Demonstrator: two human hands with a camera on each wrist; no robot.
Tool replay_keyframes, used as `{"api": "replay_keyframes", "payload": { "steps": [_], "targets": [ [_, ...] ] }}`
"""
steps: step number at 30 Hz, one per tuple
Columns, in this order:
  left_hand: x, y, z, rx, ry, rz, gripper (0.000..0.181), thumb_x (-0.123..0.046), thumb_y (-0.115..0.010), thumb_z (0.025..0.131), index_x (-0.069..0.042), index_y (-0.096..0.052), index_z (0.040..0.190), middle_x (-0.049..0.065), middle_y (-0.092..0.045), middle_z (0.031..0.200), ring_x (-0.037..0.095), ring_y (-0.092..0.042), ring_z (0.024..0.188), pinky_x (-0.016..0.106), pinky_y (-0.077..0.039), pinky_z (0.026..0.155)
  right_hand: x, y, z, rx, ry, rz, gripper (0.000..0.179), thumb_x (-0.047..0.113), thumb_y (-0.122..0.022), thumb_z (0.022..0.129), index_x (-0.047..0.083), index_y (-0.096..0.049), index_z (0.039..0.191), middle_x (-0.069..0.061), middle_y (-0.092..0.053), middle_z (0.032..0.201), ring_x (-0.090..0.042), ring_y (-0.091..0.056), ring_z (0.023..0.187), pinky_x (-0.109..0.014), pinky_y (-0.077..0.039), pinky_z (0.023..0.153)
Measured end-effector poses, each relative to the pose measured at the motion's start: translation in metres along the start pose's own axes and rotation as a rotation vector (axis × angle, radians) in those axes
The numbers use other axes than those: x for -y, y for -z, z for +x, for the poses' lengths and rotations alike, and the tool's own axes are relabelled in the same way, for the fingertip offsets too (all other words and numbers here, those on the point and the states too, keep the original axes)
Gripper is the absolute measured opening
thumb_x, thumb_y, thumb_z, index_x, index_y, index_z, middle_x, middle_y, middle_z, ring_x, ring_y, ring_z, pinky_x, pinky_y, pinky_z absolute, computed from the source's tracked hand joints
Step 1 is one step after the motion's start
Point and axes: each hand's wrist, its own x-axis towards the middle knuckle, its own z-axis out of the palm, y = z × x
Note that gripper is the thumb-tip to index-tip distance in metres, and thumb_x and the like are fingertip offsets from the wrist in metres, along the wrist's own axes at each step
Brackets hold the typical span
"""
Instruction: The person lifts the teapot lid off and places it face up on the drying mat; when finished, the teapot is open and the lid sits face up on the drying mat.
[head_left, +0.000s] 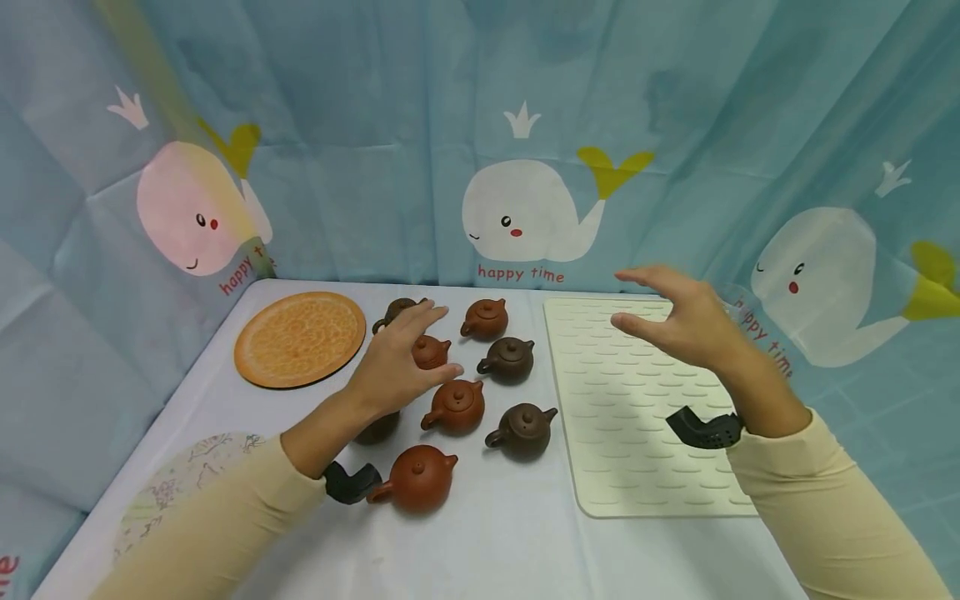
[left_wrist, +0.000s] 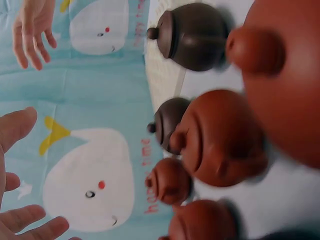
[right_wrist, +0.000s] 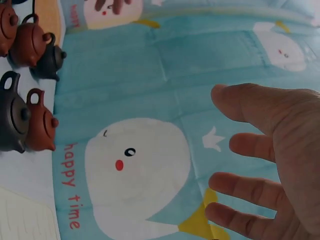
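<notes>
My left hand (head_left: 396, 360) hovers over a group of several small clay teapots, fingers spread and holding nothing. Partly covered by it are a reddish teapot (head_left: 431, 353), a dark teapot (head_left: 378, 428) and another dark one (head_left: 397, 312) at the back. Nearer me sits a large red-brown teapot (head_left: 422, 478), with a ridged reddish teapot (head_left: 457, 407) behind it. Two dark teapots (head_left: 525, 430) (head_left: 510, 360) and a small reddish one (head_left: 485, 319) stand along the right side. My right hand (head_left: 686, 321) hangs above the cream mat (head_left: 637, 492), thumb and fingers apart, gripping nothing.
A round tan placemat (head_left: 300, 340) lies at the back left of the white table. A pale patterned round mat (head_left: 176, 483) is partly under my left sleeve. Blue curtain (head_left: 360, 208) with whale prints surrounds the back and sides.
</notes>
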Motion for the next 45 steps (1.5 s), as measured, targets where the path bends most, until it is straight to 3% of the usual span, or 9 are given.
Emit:
{"api": "replay_keyframes", "payload": {
  "steps": [6, 11, 19, 26, 35, 45],
  "targets": [
    [0.001, -0.021, -0.004, 0.043, -0.032, -0.106, 0.071, -0.026, -0.084, 0.076, -0.007, -0.053, 0.137, 0.007, -0.053, 0.136, 0.022, -0.045, 0.128, 0.044, -0.037, 0.101, -0.008, -0.014, -0.006, 0.036, -0.025, 0.129, 0.046, 0.014, -0.073, 0.087, 0.007, -0.059, 0.130, -0.009, -0.059, 0.127, -0.031, -0.052, 0.114, -0.050, -0.039, 0.089],
    [0.003, -0.035, -0.007, 0.092, 0.006, -0.190, 0.068, -0.023, -0.084, 0.077, -0.009, -0.055, 0.136, 0.004, -0.056, 0.133, 0.019, -0.056, 0.115, 0.041, -0.045, 0.093, -0.013, -0.026, -0.012, 0.066, -0.048, 0.207, 0.044, 0.012, -0.072, 0.088, 0.007, -0.060, 0.129, -0.008, -0.060, 0.127, -0.028, -0.053, 0.114, -0.048, -0.041, 0.089],
    [0.001, -0.051, -0.012, 0.159, 0.055, -0.236, 0.054, -0.021, -0.083, 0.078, -0.011, -0.063, 0.127, 0.001, -0.066, 0.117, 0.016, -0.061, 0.104, 0.041, -0.050, 0.083, -0.021, -0.045, -0.021, 0.106, -0.068, 0.342, 0.039, 0.009, -0.070, 0.089, 0.005, -0.061, 0.126, -0.007, -0.061, 0.125, -0.023, -0.056, 0.111, -0.048, -0.043, 0.089],
    [0.001, -0.058, -0.015, 0.239, 0.089, -0.326, 0.051, -0.018, -0.081, 0.080, -0.010, -0.062, 0.127, -0.004, -0.068, 0.095, 0.020, -0.064, 0.085, 0.037, -0.052, 0.074, -0.029, -0.064, -0.028, 0.128, -0.061, 0.478, 0.038, 0.001, -0.068, 0.088, 0.002, -0.061, 0.126, -0.009, -0.061, 0.123, -0.030, -0.056, 0.112, -0.041, -0.046, 0.088],
    [0.001, -0.071, -0.014, 0.351, 0.140, -0.300, 0.030, -0.019, -0.079, 0.082, -0.011, -0.070, 0.110, -0.010, -0.065, 0.081, 0.008, -0.059, 0.073, 0.028, -0.050, 0.065, -0.031, -0.086, -0.034, 0.157, -0.070, 0.599, 0.036, -0.003, -0.067, 0.087, -0.002, -0.062, 0.123, -0.016, -0.061, 0.121, -0.037, -0.055, 0.111, -0.037, -0.049, 0.085],
    [0.002, -0.083, -0.015, 0.444, 0.220, -0.301, 0.032, -0.016, -0.078, 0.082, -0.004, -0.069, 0.110, -0.010, -0.067, 0.079, 0.009, -0.060, 0.076, 0.030, -0.048, 0.067, -0.029, -0.112, -0.036, 0.202, -0.105, 0.654, 0.031, 0.001, -0.070, 0.086, -0.001, -0.065, 0.117, -0.016, -0.064, 0.115, -0.040, -0.057, 0.107, -0.040, -0.049, 0.085]
  ]
}}
